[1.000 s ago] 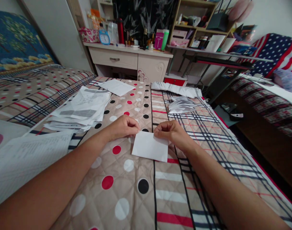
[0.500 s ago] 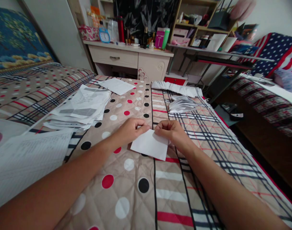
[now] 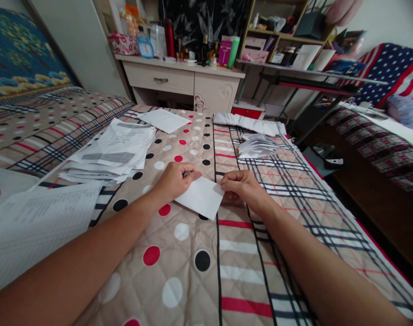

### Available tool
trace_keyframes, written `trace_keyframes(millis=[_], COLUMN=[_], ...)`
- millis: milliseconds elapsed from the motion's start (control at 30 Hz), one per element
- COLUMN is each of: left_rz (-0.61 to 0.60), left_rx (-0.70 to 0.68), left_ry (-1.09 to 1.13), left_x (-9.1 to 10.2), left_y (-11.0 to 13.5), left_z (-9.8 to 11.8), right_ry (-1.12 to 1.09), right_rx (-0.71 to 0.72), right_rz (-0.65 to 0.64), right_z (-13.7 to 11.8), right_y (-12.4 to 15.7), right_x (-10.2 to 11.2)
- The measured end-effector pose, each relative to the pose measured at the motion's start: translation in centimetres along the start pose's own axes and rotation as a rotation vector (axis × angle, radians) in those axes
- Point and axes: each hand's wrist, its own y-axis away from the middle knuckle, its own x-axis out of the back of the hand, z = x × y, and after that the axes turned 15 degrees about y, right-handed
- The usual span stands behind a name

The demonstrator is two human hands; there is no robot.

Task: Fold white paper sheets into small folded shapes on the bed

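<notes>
A small folded white paper [image 3: 201, 198] lies on the quilted bedspread [image 3: 199, 267] between my hands. My left hand [image 3: 174, 180] pinches its far left corner with curled fingers. My right hand [image 3: 242, 186] pinches the paper's right edge, fingers pressed together. A messy stack of printed sheets [image 3: 113, 151] sits to the left of my left hand. A pile of small folded papers [image 3: 258, 146] lies beyond my right hand.
A single white sheet [image 3: 163, 120] and a long row of folded papers [image 3: 249, 124] lie at the bed's far end. Large sheets [image 3: 30, 222] cover the near left. Beyond stand a cluttered dresser [image 3: 179, 81] and a desk [image 3: 311, 79]. The bed's right edge drops to the floor.
The paper has turned and shifted left, its right side swinging toward me. My left hand moved onto its far corner; my right hand stayed nearly in place.
</notes>
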Motion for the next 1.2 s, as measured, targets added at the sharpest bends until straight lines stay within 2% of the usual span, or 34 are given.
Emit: trace_keyframes(millis=[300, 433, 567, 667, 767, 867, 933, 1033, 1133, 1200], left_rz=[-0.013, 0.051, 0.043, -0.001, -0.104, -0.16, -0.177, -0.194, -0.19, -0.188], left_rx=[0.022, 0.004, -0.005, -0.091, -0.22, -0.26, -0.215, -0.06, 0.095, 0.145], left_ry=[0.0, -0.033, -0.067, -0.155, -0.291, -0.412, -0.371, -0.168, -0.064, -0.046], left_x=[0.1, 0.3, 0.1, -0.2, -0.7, -1.3, -1.4, -1.0, 0.2, 1.4], left_y=[-0.1, -0.1, 0.1, 0.3, 0.5, 0.6, 0.5, 0.2, -0.2, -0.6], left_z=[-0.3, -0.7, -0.6, 0.2, 1.5, 2.5, 2.8, 2.6, 2.1, 1.4], right_ry=[0.051, 0.047, -0.004, 0.029, 0.186, 0.349, 0.358, 0.215, 0.047, -0.024], right_rx=[0.028, 0.051, 0.042, 0.066, 0.124, 0.186, 0.212, 0.168, 0.061, 0.014], right_rz=[0.004, 0.06, -0.005, 0.009, 0.047, 0.076, 0.073, 0.046, 0.059, 0.08], right_z=[0.2, -0.2, 0.2, 0.7, 0.9, 0.7, 0.6, 0.5, 0.6, 0.8], right_y=[-0.4, -0.2, -0.1, -0.2, -0.3, -0.2, -0.2, -0.1, 0.0, -0.1], right_x=[0.8, 0.2, -0.8, -1.3, -1.5, -1.5, -1.5, -1.4, -1.2, -0.8])
